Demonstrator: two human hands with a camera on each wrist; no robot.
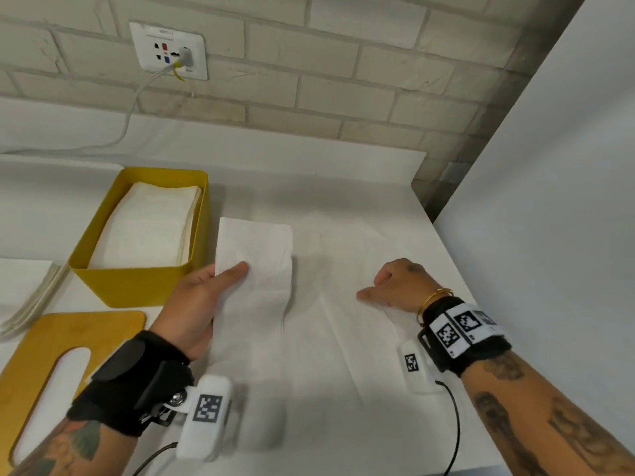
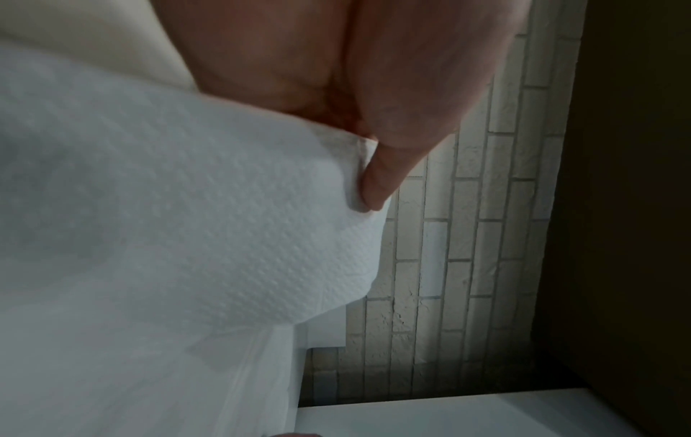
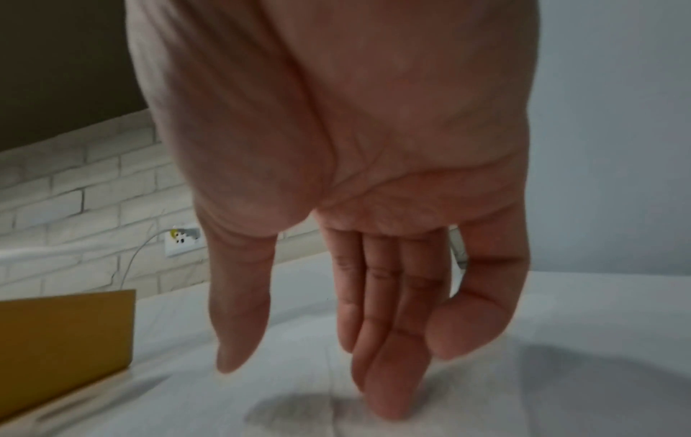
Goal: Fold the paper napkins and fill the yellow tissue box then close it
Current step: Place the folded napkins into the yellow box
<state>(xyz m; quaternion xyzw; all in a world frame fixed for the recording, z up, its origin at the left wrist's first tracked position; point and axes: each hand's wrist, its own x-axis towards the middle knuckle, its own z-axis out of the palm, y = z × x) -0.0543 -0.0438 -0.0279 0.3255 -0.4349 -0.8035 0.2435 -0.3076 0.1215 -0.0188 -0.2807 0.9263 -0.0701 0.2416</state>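
- Head view: left hand (image 1: 196, 304) is gripping a folded white paper napkin (image 1: 256, 262), thumb lying on top and fingers tucked beneath; the strip is lifting off the white surface (image 1: 343, 187) just right of the yellow tissue box (image 1: 137, 286).
- The box is standing open, with a stack of folded napkins (image 1: 151, 228) sitting inside. Its yellow lid (image 1: 68, 341) with a slot is lying flat in front of it; more napkins (image 1: 24, 290) are lying at far left.
- Right hand (image 1: 398, 286) is holding nothing, its fingers pointing down onto an unfolded napkin sheet (image 1: 326, 338) spread on the surface.
- Wall socket (image 1: 168, 51) with a plugged cable is showing on the brick wall.
- Left wrist view: thumb (image 2: 377, 177) is pinching the embossed napkin (image 2: 187, 221) at its edge.
- Right wrist view: the fingers (image 3: 385, 340) are hanging straight and released, tips touching the white sheet (image 3: 523, 384); the yellow box side (image 3: 63, 340) is showing at left.
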